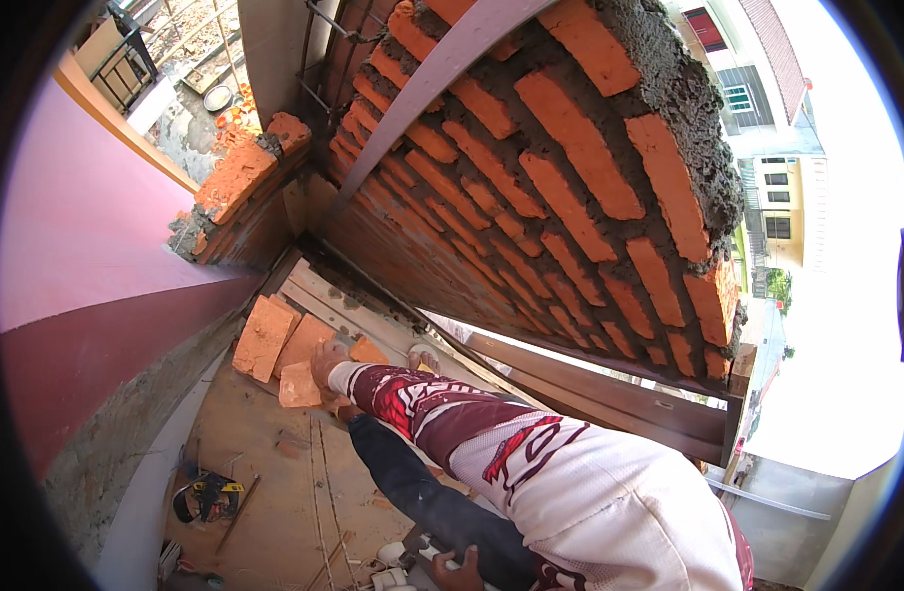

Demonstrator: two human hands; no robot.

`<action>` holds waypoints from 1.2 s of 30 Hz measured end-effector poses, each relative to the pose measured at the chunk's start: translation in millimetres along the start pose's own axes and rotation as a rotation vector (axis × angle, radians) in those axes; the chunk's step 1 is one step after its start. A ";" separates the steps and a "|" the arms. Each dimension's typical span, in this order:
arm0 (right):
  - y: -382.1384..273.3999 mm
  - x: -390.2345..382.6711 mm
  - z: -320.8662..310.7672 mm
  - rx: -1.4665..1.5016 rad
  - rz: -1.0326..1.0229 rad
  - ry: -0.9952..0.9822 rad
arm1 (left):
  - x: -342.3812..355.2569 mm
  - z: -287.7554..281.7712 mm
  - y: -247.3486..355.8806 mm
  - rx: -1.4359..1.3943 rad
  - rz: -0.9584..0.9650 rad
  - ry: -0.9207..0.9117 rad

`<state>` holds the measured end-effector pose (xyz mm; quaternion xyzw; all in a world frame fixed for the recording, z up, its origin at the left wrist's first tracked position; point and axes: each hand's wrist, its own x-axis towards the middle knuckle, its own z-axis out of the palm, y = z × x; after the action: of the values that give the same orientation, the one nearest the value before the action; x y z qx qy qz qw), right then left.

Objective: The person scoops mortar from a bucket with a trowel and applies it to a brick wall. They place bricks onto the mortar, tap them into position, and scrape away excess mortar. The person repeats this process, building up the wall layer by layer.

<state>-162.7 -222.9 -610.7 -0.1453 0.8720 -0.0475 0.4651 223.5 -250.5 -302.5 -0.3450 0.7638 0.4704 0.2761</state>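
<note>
My right arm, in a white and maroon patterned sleeve, reaches across to a small pile of orange bricks (265,337). At its end my right hand (326,362) is closed on a brick (299,385) at the near side of the pile. Low in the picture, partly cut off by the lower edge, my left hand (458,571) has thumb and finger bent around something greyish that I cannot make out. Beyond my right arm rises a brick wall (570,187) with grey mortar joints, its top edge coated in rough wet mortar (690,89).
A sandalled foot (424,357) and a dark trouser leg (422,483) show around my arm. A pale strap (412,103) crosses the brick wall. A pink and maroon wall (97,256) stands left. Sticks and a black-yellow item (210,495) lie on the brown board floor (284,492).
</note>
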 end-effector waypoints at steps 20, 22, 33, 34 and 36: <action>123.2 -606.6 -326.7 1.827 -0.480 0.044 | 10.2 -109.2 51.7 0.118 -0.157 0.027; 156.1 -635.7 -363.3 1.621 -0.483 0.408 | -8.1 -117.4 36.4 0.147 -0.135 0.085; 290.2 -558.3 -447.8 0.629 -0.048 1.047 | -88.2 -95.9 -50.7 0.897 0.016 -0.165; 293.5 -551.0 -445.7 0.654 -0.018 0.977 | -100.5 -91.6 -55.5 0.839 -0.046 -0.120; 292.0 -535.7 -445.3 0.640 -0.005 0.925 | -122.9 -83.6 -60.6 0.744 -0.134 -0.050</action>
<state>-309.8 191.5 3.4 0.0371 0.9269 -0.3694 0.0552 337.9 -313.0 -208.9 -0.2588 0.8511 0.1503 0.4313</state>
